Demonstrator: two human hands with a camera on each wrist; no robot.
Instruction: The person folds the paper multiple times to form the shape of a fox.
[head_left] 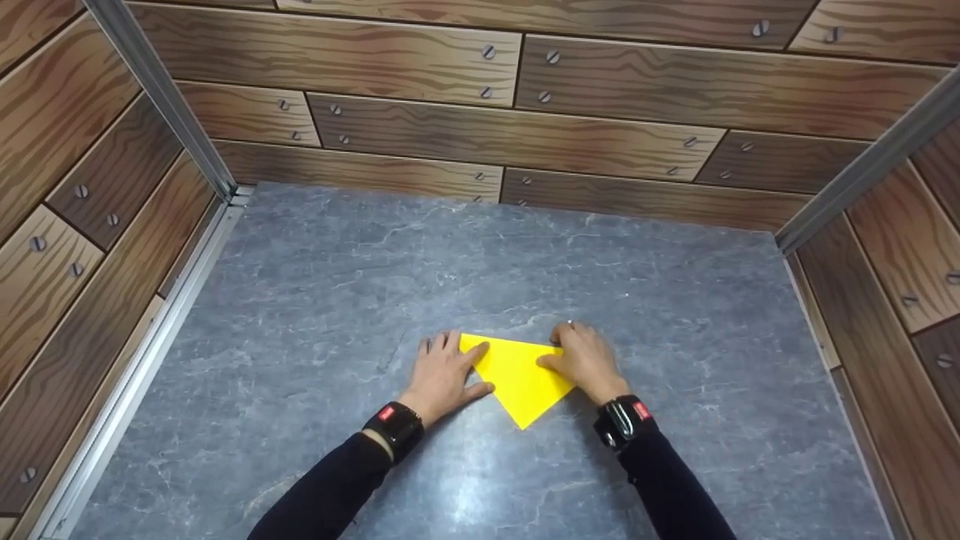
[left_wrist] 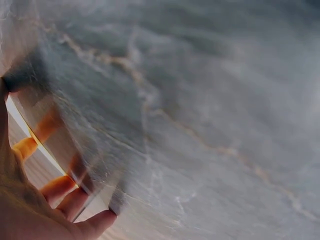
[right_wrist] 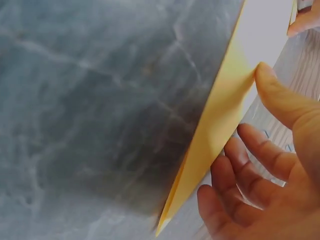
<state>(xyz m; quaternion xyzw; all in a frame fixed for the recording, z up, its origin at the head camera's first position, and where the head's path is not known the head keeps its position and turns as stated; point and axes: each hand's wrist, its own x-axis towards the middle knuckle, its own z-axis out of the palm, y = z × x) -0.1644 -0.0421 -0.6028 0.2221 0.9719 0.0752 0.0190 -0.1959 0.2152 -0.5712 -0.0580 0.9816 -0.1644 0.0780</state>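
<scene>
A sheet of yellow paper (head_left: 523,382), folded into a triangle, lies on the grey surface with one point toward me. My left hand (head_left: 441,379) rests at its left corner, fingers spread and one fingertip on the paper. At the right side my right hand (head_left: 589,364) holds the paper, with the thumb on top and the fingers bent at the far edge. The right wrist view shows the folded paper (right_wrist: 215,110) edge-on, its layers slightly apart at the near tip. That hand covers the right corner in the head view.
The grey marbled table top (head_left: 420,262) spreads around the paper. Wood-patterned panels (head_left: 420,67) stand at the back and both sides, joined by metal corner posts (head_left: 165,97). A metal rail (head_left: 142,382) runs along the left edge.
</scene>
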